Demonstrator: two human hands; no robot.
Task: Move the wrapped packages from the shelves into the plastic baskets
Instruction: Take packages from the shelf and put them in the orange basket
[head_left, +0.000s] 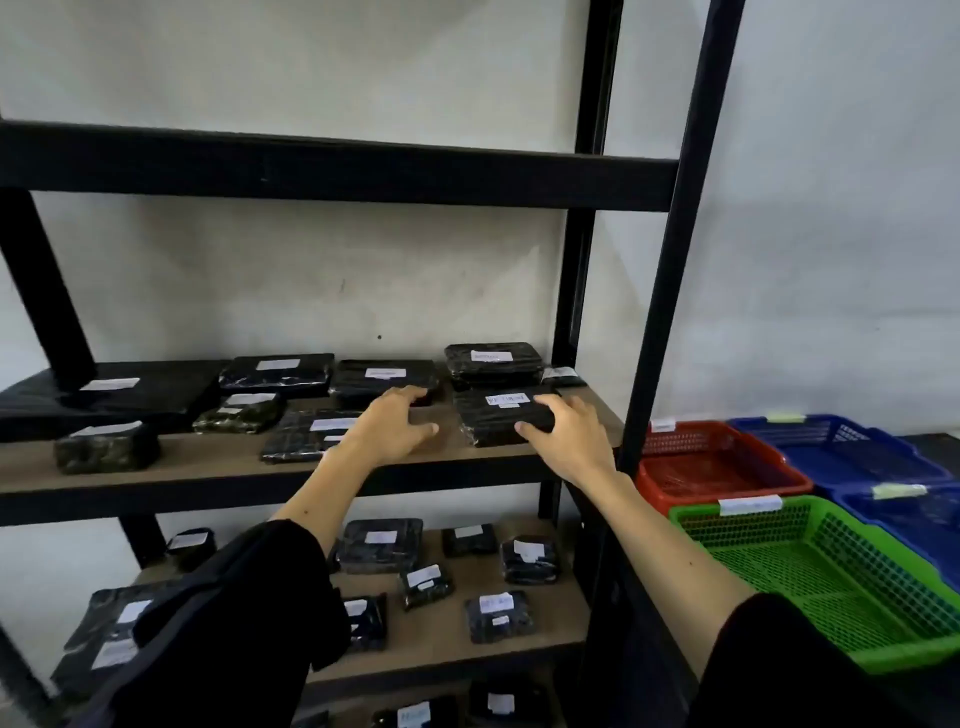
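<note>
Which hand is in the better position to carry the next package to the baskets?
Probably the right hand. It already grips the labelled black package on the shelf, and the green basket and red basket stand on its side. The left hand holds nothing.

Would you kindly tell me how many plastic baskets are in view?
4: red basket beside the shelf post, green basket nearest, two blue baskets behind them. More may be hidden beyond the right edge.

You can read none of it: the white labels (507, 399) on the wrapped packages (504, 421) and baskets (831, 571) blur.
</note>
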